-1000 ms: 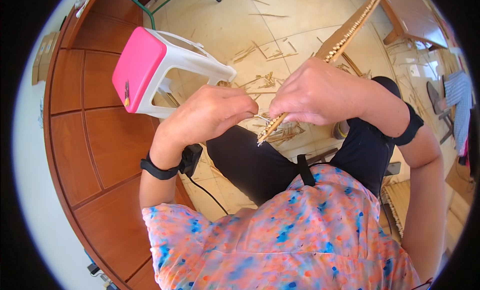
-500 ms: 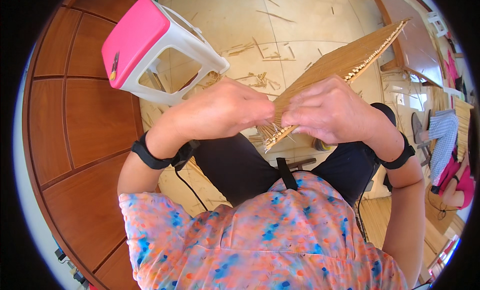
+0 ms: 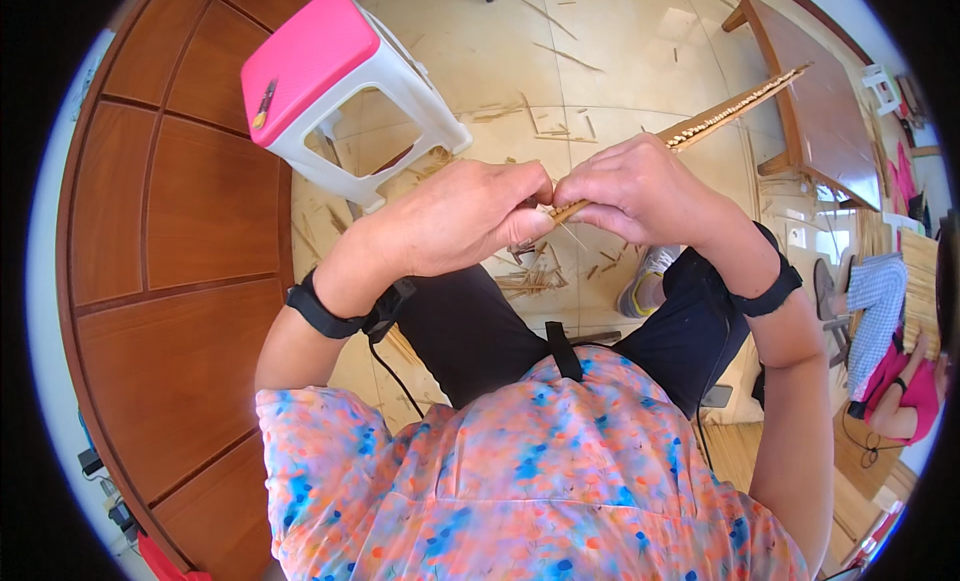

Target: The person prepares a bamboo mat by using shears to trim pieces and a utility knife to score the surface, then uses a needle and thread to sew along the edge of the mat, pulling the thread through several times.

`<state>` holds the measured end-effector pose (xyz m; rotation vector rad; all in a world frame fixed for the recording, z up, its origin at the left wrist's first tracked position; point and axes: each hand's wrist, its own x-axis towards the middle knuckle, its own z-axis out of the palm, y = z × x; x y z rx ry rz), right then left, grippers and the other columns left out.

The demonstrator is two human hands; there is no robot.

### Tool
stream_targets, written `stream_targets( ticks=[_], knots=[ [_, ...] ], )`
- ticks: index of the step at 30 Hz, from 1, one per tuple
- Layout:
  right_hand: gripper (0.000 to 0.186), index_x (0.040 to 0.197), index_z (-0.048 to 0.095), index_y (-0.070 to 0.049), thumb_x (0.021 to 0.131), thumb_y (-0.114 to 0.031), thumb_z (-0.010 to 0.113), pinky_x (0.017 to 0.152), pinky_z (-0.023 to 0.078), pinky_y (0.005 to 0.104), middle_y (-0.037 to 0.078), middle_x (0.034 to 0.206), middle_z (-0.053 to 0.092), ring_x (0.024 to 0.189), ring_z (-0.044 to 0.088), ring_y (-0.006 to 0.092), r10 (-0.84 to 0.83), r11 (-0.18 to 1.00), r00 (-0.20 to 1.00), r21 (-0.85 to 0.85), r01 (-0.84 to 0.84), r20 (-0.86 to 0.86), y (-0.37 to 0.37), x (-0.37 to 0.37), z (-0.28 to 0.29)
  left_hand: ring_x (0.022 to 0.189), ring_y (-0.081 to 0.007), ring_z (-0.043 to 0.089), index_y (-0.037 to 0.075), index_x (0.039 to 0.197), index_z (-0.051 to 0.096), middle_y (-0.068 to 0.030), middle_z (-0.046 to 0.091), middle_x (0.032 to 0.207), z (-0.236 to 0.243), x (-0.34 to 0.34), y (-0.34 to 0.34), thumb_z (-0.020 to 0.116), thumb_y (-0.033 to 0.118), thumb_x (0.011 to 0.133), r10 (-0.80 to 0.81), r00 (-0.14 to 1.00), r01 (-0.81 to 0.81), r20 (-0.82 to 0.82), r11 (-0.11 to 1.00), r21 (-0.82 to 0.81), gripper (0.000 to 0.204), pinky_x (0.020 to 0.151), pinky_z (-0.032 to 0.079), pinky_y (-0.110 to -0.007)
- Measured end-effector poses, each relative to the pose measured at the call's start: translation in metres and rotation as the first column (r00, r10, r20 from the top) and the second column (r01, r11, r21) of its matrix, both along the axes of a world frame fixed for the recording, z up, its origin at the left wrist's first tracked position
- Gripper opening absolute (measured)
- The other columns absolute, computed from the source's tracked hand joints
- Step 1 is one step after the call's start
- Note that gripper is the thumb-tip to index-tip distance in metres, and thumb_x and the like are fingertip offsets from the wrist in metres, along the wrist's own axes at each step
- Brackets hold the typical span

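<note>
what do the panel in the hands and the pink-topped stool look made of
Panel: probably reed or other plant stalks, matte tan, judging by the row of pale stalk ends along its edge; exact plant unclear. Stool: likely moulded plastic, faintly shiny, going by its even colour and rounded cut-out sides.

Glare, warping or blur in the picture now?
Head view: wooden panelling bows outward at left; white glare patches on the tiled floor at right; stick mat fairly sharp, but its near end, between left hand and right hand, too small to read.
</note>
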<state>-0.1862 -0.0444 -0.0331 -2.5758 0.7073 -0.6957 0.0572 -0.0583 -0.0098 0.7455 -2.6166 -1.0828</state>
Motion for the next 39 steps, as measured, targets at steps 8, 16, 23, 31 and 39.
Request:
stream_targets(
  ticks=[8, 16, 23, 31, 39],
  knots=[
    [0.019, 0.091, 0.068, -0.008, 0.073, -0.008, 0.075, 0.060, 0.052, 0.0367, 0.009, 0.077, 0.068, 0.068, 0.065, 0.0294, 0.016, 1.000, 1.000, -0.009, -0.016, 0.012, -0.002, 0.002, -0.003, 0.082, -0.0350, 0.063, 0.005, 0.106, 0.050, -0.0147, 0.064, 0.088, 0.006, -0.006, 0.028, 0.074, 0.026, 0.083, 0.201, 0.963, -0.146, 0.177, 0.949, -0.279, 0.039, 0.072, 0.051, -0.041],
    [0.017, 0.090, 0.069, -0.008, 0.074, -0.010, 0.074, 0.059, 0.051, 0.0369, 0.009, 0.077, 0.068, 0.067, 0.065, 0.0290, -0.009, 0.999, 1.000, -0.037, 0.009, -0.005, 0.002, 0.001, -0.005, 0.083, -0.0348, 0.063, 0.004, 0.105, 0.045, -0.0159, 0.062, 0.085, 0.001, -0.012, 0.032, 0.076, 0.020, 0.080, 0.242, 0.970, -0.232, 0.012, 0.945, -0.231, 0.042, 0.072, 0.051, -0.041],
    [0.017, 0.089, 0.069, -0.009, 0.074, -0.011, 0.074, 0.058, 0.051, 0.0370, 0.008, 0.075, 0.068, 0.065, 0.065, 0.0288, -0.031, 0.996, 1.000, -0.084, 0.031, 0.001, 0.003, 0.002, -0.005, 0.078, -0.0385, 0.064, 0.004, 0.106, 0.045, -0.0192, 0.065, 0.087, 0.003, -0.013, 0.033, 0.072, 0.024, 0.082, 0.278, 0.957, -0.251, 0.086, 0.937, -0.245, 0.042, 0.063, 0.050, -0.044],
    [0.017, 0.090, 0.069, -0.009, 0.073, -0.010, 0.073, 0.058, 0.051, 0.0374, 0.008, 0.073, 0.067, 0.065, 0.065, 0.0291, -0.039, 0.996, 0.999, -0.082, 0.038, -0.006, 0.000, 0.005, -0.007, 0.073, -0.0422, 0.062, 0.005, 0.108, 0.043, -0.0210, 0.064, 0.082, -0.007, -0.013, 0.033, 0.069, 0.017, 0.084, 0.287, 0.957, -0.288, -0.043, 0.914, -0.287, 0.037, 0.064, 0.050, -0.046],
    [0.018, 0.092, 0.070, -0.014, 0.075, -0.017, 0.073, 0.056, 0.049, 0.0397, 0.007, 0.069, 0.066, 0.064, 0.064, 0.0295, -0.043, 0.994, 0.999, -0.104, 0.044, 0.012, -0.003, 0.004, -0.012, 0.087, -0.0393, 0.065, 0.001, 0.113, 0.044, -0.0191, 0.065, 0.097, -0.011, -0.020, 0.041, 0.067, 0.002, 0.081, 0.274, 0.962, -0.257, 0.003, 0.905, -0.338, 0.040, 0.074, 0.053, -0.043]
  ],
)
